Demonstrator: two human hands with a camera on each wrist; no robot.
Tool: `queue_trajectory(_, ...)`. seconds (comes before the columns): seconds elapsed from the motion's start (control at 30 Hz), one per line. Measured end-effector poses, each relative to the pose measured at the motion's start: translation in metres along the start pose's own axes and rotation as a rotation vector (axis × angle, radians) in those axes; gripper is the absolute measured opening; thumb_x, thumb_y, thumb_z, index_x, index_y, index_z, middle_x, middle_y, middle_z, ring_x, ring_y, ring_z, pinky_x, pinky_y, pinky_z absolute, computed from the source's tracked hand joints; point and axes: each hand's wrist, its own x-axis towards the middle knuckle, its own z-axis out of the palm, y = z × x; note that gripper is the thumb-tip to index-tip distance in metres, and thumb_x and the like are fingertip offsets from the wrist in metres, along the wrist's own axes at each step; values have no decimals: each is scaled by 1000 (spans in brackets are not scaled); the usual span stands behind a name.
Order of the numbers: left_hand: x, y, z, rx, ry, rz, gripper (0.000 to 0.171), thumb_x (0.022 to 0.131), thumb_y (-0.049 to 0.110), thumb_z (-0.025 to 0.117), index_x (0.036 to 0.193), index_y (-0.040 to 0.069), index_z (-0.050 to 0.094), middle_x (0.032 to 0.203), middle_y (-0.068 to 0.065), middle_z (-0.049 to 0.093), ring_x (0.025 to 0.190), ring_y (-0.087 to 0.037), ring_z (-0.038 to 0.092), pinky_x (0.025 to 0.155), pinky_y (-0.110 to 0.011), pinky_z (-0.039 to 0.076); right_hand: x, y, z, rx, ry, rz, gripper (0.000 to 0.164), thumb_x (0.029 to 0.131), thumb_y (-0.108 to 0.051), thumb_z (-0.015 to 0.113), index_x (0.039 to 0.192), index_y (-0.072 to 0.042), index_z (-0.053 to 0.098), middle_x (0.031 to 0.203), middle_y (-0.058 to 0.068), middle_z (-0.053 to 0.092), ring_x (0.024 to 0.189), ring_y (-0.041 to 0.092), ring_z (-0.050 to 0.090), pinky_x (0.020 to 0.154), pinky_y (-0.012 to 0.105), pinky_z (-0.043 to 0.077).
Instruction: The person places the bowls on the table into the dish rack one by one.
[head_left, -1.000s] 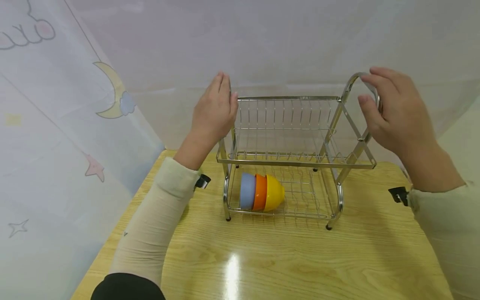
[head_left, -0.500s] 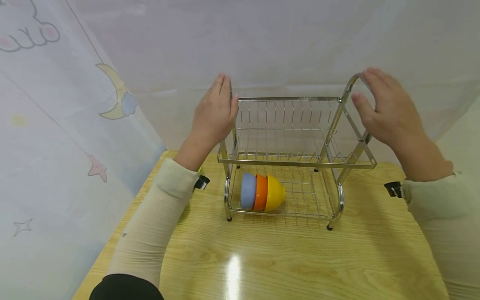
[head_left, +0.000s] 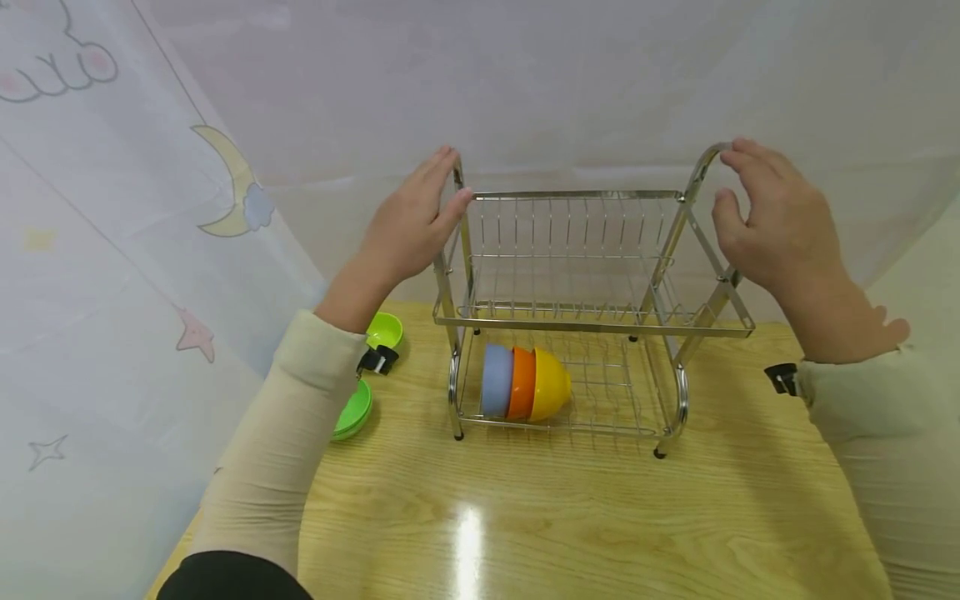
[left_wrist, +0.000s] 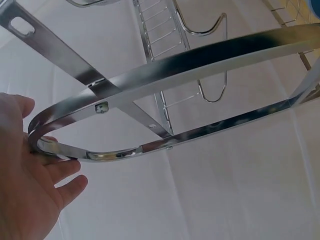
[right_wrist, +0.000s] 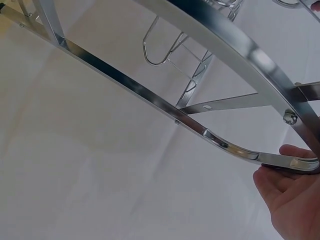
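Note:
A two-tier metal dish rack [head_left: 592, 327] stands on the table in the head view. My left hand [head_left: 408, 215] touches the top of its left side frame, fingers extended and thumb spread; in the left wrist view the fingers [left_wrist: 65, 171] lie along the curved end of the frame. Over the right side frame, my right hand [head_left: 783, 221] has its fingertips at the top curve. The right wrist view has that hand right at the bend, partly cut off. On the lower tier, blue [head_left: 497, 381], orange [head_left: 521, 383] and yellow [head_left: 551, 383] bowls lie nested on their sides.
Left of the rack, a lime-green bowl [head_left: 386, 330] and a stack of green dishes [head_left: 358, 412] sit on the wooden table [head_left: 525, 517], partly behind my left forearm. A printed cloth [head_left: 135, 333] hangs at the left and a pale one [head_left: 570, 92] behind the rack.
My right hand has moved left onto the rack's right frame. My left hand has tilted and its thumb spread, while its forearm shifted left, uncovering the green dishes.

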Motion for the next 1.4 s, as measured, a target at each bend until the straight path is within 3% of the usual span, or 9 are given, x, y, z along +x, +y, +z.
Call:
queue_trajectory(0.2,-16,-15,-7,-57,36,8,66,110,48,30,164,14,13,170,0,9,156,-13,7,126,-34,9,-2,-4,2,-3,18,13,49,100,-19,43,140,7,54,153,18,48,144,35,42,115,57,35)
queue_trajectory(0.47,-42,-46,-8,-62,87,-8,68,109,54,26,163,15,19,169,-5,20,156,-23,15,126,-43,14,-3,-6,3,-27,60,4,47,99,-17,45,137,6,58,150,18,52,139,37,47,106,63,41)
queue_trajectory(0.83,-77,-83,-4,32,52,-29,68,109,50,31,160,6,28,163,-17,30,151,-36,25,124,-51,18,-4,-8,5,-19,63,-1,46,97,-17,47,136,5,59,149,19,53,139,38,47,106,63,41)
queue_trajectory(1.4,-127,-130,11,76,-45,-188,72,108,52,31,156,-2,31,160,-26,31,147,-46,27,120,-59,21,-4,-10,5,-30,45,1,47,98,-17,46,138,6,56,150,19,50,141,37,45,105,65,40)
